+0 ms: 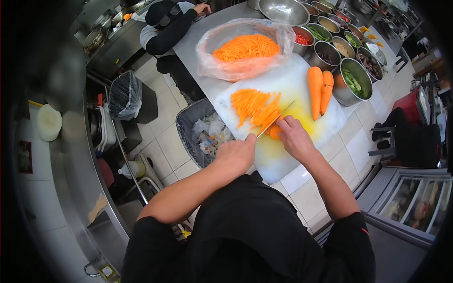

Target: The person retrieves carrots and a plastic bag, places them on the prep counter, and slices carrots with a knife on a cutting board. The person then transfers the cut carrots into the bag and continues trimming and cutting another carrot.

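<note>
So, our left hand (237,154) is wrapped round the knife (276,119), while our right hand (296,137), fingers bent, holds a carrot piece (274,133) on the cutting board (331,123) (just beside the cut strips (252,106)).

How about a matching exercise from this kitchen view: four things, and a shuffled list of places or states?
1. Knife
2. Plastic bag
3. Large carrots
4. Right hand

A. On the white board, right of the cut strips
B. Gripped by the left hand
C. Holding a carrot piece near the blade
D. Heaped with shredded carrot

Pairs: 1-B, 2-D, 3-A, 4-C
</note>
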A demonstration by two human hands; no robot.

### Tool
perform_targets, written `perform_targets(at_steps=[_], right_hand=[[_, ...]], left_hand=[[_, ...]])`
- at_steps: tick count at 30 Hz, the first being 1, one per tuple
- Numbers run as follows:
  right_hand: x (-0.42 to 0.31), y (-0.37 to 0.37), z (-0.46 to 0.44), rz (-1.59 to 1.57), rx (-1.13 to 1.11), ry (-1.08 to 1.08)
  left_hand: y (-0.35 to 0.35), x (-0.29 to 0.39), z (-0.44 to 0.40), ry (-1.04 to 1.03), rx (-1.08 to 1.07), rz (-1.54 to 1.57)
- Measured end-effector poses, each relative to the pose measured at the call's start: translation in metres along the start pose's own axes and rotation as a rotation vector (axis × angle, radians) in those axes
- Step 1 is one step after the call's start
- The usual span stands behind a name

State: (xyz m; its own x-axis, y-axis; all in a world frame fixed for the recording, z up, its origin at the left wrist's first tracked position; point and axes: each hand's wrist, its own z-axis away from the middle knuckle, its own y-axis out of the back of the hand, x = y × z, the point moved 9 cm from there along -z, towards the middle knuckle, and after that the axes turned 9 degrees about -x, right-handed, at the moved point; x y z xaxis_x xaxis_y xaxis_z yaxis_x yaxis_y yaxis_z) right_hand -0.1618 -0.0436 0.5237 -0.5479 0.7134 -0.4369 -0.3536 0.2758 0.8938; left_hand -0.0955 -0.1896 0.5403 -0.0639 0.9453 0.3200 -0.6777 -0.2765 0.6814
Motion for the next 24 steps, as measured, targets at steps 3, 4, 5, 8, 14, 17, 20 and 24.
perform_targets(at_steps=[3,4,5,8,14,17,20,24], right_hand=[[0.000,0.003,-0.001,0.014,0.011,0.006],[-0.001,0.001,-0.001,0.016,0.001,0.003],[-0.001,0.002,-0.001,0.007,0.015,0.015],[0.001,0.004,-0.003,-0.001,0.043,0.032],[0.004,-0.001,0.003,-0.013,0.023,-0.004],[0.006,-0.003,0.000,-0.012,0.026,-0.012],[0.007,-0.003,0.004,-0.035,0.048,-0.013],[0.010,-0.002,0.001,-0.061,0.066,-0.005]], left_hand=[[-0.008,-0.004,0.013,-0.017,-0.005,0.022],[-0.011,-0.005,0.007,-0.021,0.017,0.020],[-0.012,-0.005,-0.007,-0.031,0.043,0.012],[0.000,0.004,0.018,-0.043,0.035,0.002],[-0.007,0.002,0.008,-0.073,0.042,-0.004],[-0.016,-0.005,0.002,-0.087,0.062,0.019],[-0.011,0.002,0.000,-0.066,0.024,0.002],[-0.011,-0.001,0.001,-0.069,0.023,-0.011]])
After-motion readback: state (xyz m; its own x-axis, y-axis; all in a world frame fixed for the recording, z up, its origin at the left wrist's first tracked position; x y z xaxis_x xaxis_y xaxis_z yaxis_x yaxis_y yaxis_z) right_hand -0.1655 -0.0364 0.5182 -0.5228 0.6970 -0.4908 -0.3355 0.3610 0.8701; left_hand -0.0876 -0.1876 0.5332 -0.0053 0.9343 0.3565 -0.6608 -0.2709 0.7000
